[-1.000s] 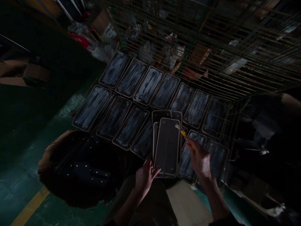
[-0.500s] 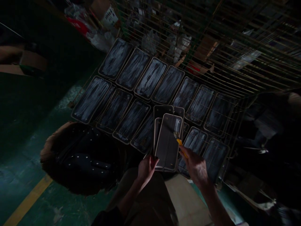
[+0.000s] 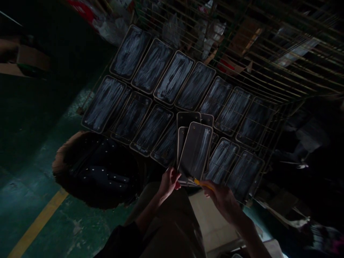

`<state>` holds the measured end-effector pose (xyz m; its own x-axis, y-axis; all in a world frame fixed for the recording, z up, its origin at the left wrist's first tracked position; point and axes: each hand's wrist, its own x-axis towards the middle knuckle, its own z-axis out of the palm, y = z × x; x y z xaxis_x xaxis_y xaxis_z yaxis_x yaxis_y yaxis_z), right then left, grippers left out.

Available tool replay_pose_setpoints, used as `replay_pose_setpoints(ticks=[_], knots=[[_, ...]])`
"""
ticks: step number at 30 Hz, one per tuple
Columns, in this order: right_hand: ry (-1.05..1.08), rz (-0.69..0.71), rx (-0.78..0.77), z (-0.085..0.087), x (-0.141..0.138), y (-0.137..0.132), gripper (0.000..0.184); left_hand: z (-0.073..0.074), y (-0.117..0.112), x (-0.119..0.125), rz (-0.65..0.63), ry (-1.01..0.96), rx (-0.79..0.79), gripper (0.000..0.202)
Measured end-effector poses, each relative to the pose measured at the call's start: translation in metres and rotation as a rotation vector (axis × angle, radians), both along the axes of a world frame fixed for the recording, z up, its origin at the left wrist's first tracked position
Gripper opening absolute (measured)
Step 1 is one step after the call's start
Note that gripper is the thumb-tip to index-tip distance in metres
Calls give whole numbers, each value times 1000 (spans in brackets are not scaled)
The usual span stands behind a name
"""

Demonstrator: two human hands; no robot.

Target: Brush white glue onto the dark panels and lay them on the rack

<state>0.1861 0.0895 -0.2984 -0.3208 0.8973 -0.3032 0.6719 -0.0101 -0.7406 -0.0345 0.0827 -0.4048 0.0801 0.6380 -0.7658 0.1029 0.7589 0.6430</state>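
My left hand (image 3: 168, 181) grips the near end of a small stack of dark rectangular panels (image 3: 194, 150) with pale edges. The top panel carries fresh white streaks down its right half. My right hand (image 3: 218, 195) is closed on a yellow-handled brush (image 3: 196, 181), whose bristles touch the near edge of the top panel. The stack is held over a wire rack (image 3: 271, 129) where several similar panels (image 3: 172, 77), coated with white streaks, lie in two rows.
A round dark bin or basket (image 3: 96, 168) of dark studded pieces stands at my left on the green floor, beside a yellow floor line (image 3: 37, 224). More wire shelving (image 3: 255, 43) rises behind, with bags and boxes. A pale box (image 3: 212, 222) sits under my right arm.
The brush has swept from the far end of the top panel down to its near edge, leaving white streaks on the right half. The view has shifted downward a little.
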Motion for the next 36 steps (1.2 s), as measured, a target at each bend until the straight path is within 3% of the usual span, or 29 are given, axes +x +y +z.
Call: replay_pose_setpoints(ticks=[5,8,13,16,19,24,27,31,36], knots=[[50,-198,61,-23,23,57,27,0,1,-3,-28,-18,48,33],[-11,-304,229,-28,28,90,28,-1,0,-3,-14,-27,44,31],[-173,-290,453,-36,21,118,31,2,1,-4,21,-54,32,31],[-210,-208,466,-47,12,109,30,4,0,-5,22,-58,25,30],[-202,-119,425,-47,1,75,27,3,-1,-5,40,-67,3,32],[-151,19,302,-26,-20,-2,26,-3,-3,-4,82,-115,-66,34],[-93,40,252,-14,-29,-27,25,-4,-3,-5,86,-132,-86,34],[-1,-28,51,-3,-31,-22,23,0,-1,-8,61,-120,-62,33],[148,-65,-225,-8,-20,19,28,4,-1,-12,40,-143,-23,31]])
